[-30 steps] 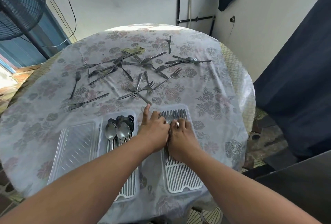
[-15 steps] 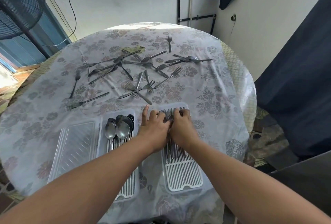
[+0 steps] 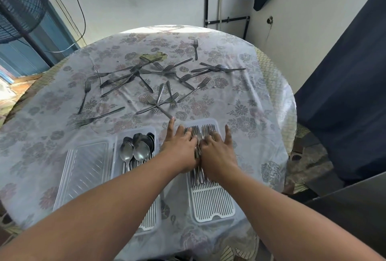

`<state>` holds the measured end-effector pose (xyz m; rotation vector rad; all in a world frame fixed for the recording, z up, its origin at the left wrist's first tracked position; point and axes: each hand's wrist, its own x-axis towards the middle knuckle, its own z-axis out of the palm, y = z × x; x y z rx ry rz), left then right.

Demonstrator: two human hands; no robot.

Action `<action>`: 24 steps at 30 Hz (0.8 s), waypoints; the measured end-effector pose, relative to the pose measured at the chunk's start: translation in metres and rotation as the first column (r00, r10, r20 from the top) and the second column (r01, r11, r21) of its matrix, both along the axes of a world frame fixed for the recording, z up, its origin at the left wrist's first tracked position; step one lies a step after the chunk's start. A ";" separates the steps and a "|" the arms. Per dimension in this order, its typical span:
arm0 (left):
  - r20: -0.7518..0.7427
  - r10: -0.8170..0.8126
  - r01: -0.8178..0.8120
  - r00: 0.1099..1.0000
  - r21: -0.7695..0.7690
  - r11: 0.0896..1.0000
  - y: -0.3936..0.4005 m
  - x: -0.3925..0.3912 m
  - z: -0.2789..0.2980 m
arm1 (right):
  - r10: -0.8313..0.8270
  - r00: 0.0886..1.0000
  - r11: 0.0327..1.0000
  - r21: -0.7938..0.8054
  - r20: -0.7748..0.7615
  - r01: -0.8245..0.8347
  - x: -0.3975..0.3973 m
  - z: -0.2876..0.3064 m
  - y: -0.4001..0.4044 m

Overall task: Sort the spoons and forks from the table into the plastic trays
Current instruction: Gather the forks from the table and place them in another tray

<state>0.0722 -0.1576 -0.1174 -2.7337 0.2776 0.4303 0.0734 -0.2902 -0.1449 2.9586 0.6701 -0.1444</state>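
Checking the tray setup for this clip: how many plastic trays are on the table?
3, in a row at the near edge: an empty tray on the left, the spoon tray in the middle, the fork tray on the right under both hands.

Bare forearms and hands, nothing worn.

Two forearms come in from the bottom edge, uncovered along all of their visible length: no sleeve, cuff, watch, bracelet or glove shows. The left hand and the right hand carry no rings that can be made out. The fingernails look short and plain, though they are too small to tell more.
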 end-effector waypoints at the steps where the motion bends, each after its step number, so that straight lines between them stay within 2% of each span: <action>1: -0.007 0.008 -0.008 1.000 -0.009 1.000 -0.001 0.000 -0.001 | -0.009 1.000 1.000 0.005 -0.012 0.009 0.000 0.001 -0.001; 5: -0.018 -0.007 0.006 1.000 -0.054 0.999 0.001 -0.001 0.000 | -0.041 0.998 0.998 0.041 -0.039 0.043 0.001 0.003 -0.002; 8: -0.035 -0.048 0.048 0.998 -0.022 0.999 0.002 -0.001 0.000 | -0.035 0.998 0.997 0.072 -0.046 0.038 0.002 0.000 -0.003; 12: -0.057 0.007 -0.007 0.998 0.000 1.000 0.000 0.003 -0.004 | -0.025 0.998 0.994 0.101 -0.054 0.030 0.002 -0.003 -0.004; 17: 0.121 0.009 0.005 0.993 -0.116 0.993 0.000 -0.002 0.001 | -0.037 0.997 0.994 0.096 -0.061 0.043 0.003 -0.005 -0.005; 24: 0.009 -0.072 0.073 0.997 -0.081 0.994 0.010 -0.007 0.005 | -0.009 0.998 0.994 0.111 -0.064 0.016 0.006 -0.006 -0.003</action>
